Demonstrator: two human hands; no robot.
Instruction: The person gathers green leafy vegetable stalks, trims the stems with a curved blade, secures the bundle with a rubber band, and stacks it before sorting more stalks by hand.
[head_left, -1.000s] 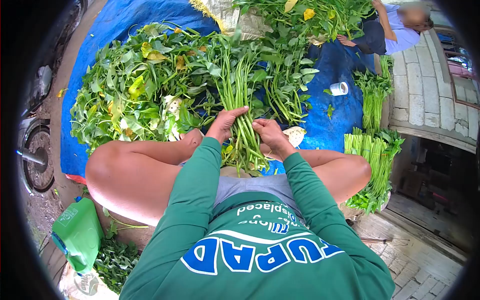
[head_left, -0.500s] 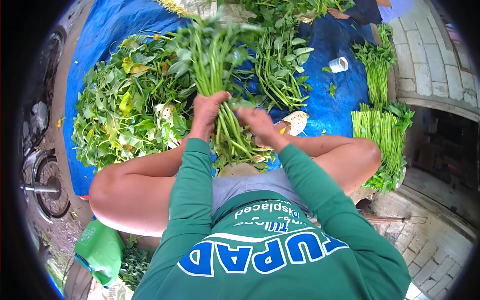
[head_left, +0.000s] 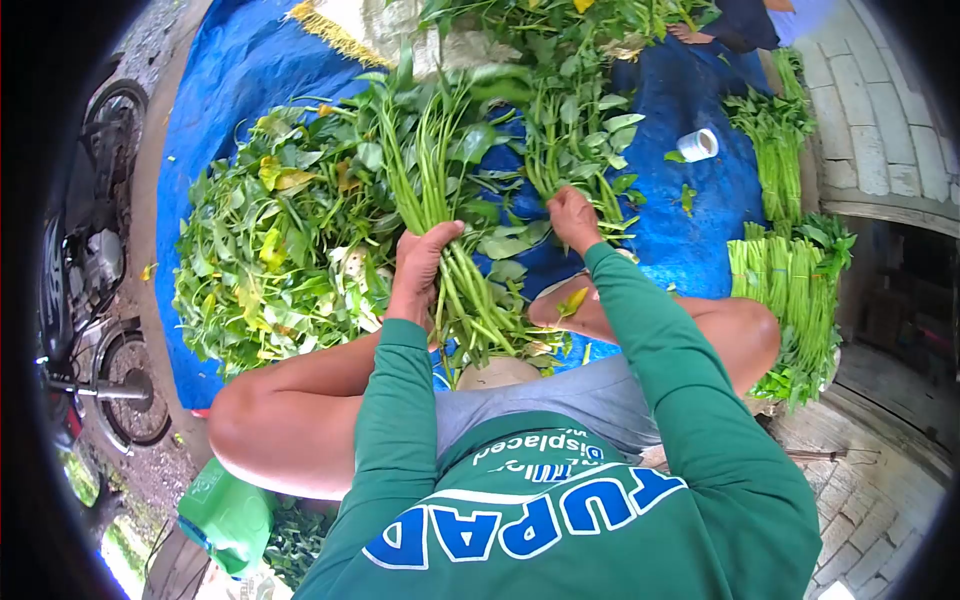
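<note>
My left hand (head_left: 422,262) is wrapped round a bunch of water spinach (head_left: 425,185), leaves pointing away from me and cut stem ends hanging toward my lap. To its right, my right hand (head_left: 575,218) has its fingers closed at the lower stems of a looser pile of water spinach (head_left: 575,125) on the blue tarp (head_left: 665,245). The fingertips there are partly hidden. A large heap of loose leaves (head_left: 265,255), some yellowed, lies left of the bunch.
Tied bundles of greens (head_left: 780,265) line the tarp's right edge. A white roll (head_left: 698,146) lies on the tarp. A pale sack (head_left: 390,25) and another person's hand (head_left: 690,35) show at the far side. A green plastic jug (head_left: 225,515) stands behind my left knee; motorbikes (head_left: 110,390) are at left.
My right hand has moved away from the held bunch, right and forward, to the loose pile's stems. My left hand keeps its hold on the bunch. The camera view has shifted slightly.
</note>
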